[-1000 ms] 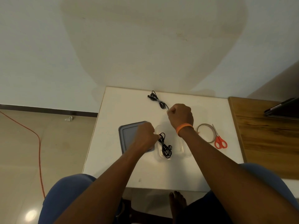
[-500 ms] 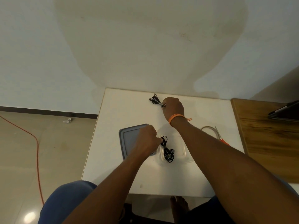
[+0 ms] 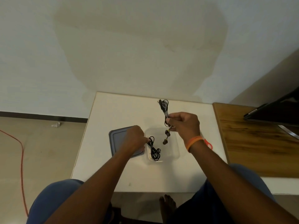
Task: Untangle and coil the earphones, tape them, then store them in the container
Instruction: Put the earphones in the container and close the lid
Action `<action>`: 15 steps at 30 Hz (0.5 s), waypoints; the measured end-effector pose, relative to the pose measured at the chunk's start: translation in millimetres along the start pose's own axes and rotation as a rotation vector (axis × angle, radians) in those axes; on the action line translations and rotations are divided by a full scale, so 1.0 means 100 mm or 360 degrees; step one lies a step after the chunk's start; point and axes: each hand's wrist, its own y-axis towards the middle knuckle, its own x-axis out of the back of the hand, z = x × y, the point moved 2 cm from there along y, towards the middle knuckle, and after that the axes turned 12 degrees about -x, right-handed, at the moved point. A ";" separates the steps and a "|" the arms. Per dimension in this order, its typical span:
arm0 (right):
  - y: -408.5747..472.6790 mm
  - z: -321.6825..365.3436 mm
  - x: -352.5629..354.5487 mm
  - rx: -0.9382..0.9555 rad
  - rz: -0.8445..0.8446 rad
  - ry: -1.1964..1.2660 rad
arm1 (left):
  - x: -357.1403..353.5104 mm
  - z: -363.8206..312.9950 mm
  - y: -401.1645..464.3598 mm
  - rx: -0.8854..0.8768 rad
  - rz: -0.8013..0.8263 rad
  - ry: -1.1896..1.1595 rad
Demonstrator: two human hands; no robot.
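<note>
Over clear container (image 3: 175,155): right hand (image 3: 184,125) grasping black taped earphone coil (image 3: 164,105); left hand (image 3: 134,139) pinching second coil (image 3: 154,151).

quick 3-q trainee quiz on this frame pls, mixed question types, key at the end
1. True or false: the right hand holds a coiled earphone set with its earbuds dangling above the clear container.
2. What lies directly left of the container? A) red-handled scissors B) grey lid C) laptop
3. Fill in: the left hand touches a second earphone bundle that lies inside the ____.

Key: 1 true; 2 B; 3 container
</note>
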 end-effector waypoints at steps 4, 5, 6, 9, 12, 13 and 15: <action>-0.16 -0.32 0.11 -0.0067 -0.0036 -0.0170 | 0.00 -0.01 0.00 0.0012 0.0002 0.0006; -0.17 -0.38 0.11 -0.0090 -0.0048 -0.0187 | 0.00 -0.01 0.00 0.0014 0.0004 0.0012; -0.17 -0.43 0.11 -0.0106 -0.0058 -0.0208 | 0.00 0.00 0.01 0.0016 0.0005 0.0019; -0.15 -0.53 0.08 -0.0119 -0.0065 -0.0343 | 0.00 0.02 0.02 0.0021 -0.0005 0.0011; -0.12 -0.59 0.08 -0.0037 -0.0081 -0.0633 | 0.00 0.04 0.04 0.0002 -0.0010 -0.0005; -0.12 -0.60 0.08 -0.0002 -0.0080 -0.0756 | 0.00 0.05 0.04 -0.0002 -0.0006 -0.0012; -0.13 -0.60 0.07 0.0046 -0.0064 -0.0998 | -0.01 0.05 0.05 -0.0026 0.0008 -0.0034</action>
